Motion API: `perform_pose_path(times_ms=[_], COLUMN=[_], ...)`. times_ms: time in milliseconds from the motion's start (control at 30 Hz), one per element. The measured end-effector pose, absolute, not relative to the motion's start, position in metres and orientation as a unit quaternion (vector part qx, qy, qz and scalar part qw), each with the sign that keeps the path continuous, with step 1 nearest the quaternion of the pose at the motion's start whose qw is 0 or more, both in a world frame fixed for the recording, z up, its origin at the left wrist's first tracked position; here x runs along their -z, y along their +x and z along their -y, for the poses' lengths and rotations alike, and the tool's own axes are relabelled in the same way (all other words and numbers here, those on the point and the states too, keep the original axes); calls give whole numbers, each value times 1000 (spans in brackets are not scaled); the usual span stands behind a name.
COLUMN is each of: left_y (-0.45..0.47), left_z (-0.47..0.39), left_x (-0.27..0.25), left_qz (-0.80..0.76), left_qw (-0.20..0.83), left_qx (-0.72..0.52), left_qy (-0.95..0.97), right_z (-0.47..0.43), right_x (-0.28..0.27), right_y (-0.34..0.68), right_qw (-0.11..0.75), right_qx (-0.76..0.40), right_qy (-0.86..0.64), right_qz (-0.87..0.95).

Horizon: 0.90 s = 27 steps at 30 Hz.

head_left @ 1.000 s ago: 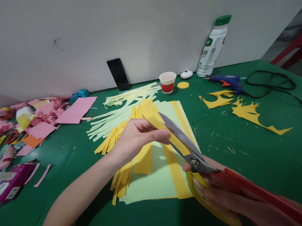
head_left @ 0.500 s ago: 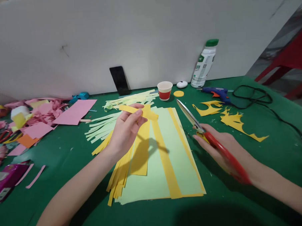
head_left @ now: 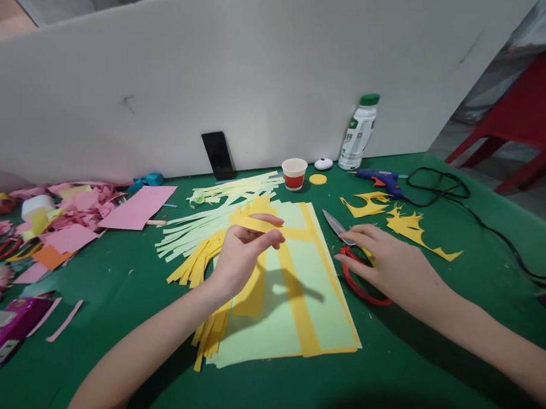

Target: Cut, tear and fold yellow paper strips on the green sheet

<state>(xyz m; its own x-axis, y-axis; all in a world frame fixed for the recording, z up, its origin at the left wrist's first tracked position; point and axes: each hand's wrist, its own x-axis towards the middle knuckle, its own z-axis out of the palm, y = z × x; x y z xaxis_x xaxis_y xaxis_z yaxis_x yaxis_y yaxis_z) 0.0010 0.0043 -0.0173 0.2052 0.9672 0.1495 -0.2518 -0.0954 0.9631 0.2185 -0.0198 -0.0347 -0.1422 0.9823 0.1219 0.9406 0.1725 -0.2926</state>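
Left hand (head_left: 239,257), fingers nearly closed, holds a narrow yellow paper strip (head_left: 246,222), while right hand (head_left: 393,256), fingers half-open, straddles red-and-yellow-handled metal scissors (head_left: 341,231), apparently handy at the pale-green paper's (head_left: 311,257) three o'clock.

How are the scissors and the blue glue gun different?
The scissors have pointed metal blades, while the glue gun has a blue body and a narrow nozzle.
The right hand is on the scissors, but nobody is touching the glue gun.
The glue gun has a black cord; the scissors show none.
Both are on the right side of the pale green paper.
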Motion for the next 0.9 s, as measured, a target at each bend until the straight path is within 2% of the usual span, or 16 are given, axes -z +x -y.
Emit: perform_pose_path(times_ms=[67, 133, 200, 333, 433, 500, 567, 633, 700, 900], left_y=[1, 2, 2, 1, -3, -6, -8, -6, -1, 19], left_z=[0, 4, 7, 12, 22, 32, 38, 36, 28, 2], left_x=[18, 18, 17, 6, -12, -24, -32, -34, -33, -30], left_qz=[-362, -381, -394, -395, -361, -305, -252, -269, -318, -344], left_qw=[562, 541, 505, 455, 441, 337, 215, 161, 197, 495], left_qx=[-519, -509, -508, -479, -304, -236, -305, -411, -437, -324], left_qy=[532, 551, 576, 639, 764, 859, 893, 856, 818, 729], right_z=[26, 30, 30, 23, 16, 12, 10, 9, 9, 5], right_x=[15, -1, -10, -15, -18, -22, -27, -31, -34, -35], right_y=[205, 191, 182, 179, 187, 195, 201, 204, 205, 207], right_qw=[275, 314, 344, 384, 414, 423, 418, 415, 405, 397], right_qx=[-270, -431, -507, -549, -582, -610, -632, -647, -664, -697], right_qy=[-542, -490, -464, -443, -418, -410, -410, -404, -390, -373], right_qz=[747, 689, 640, 596, 561, 531, 507, 496, 493, 466])
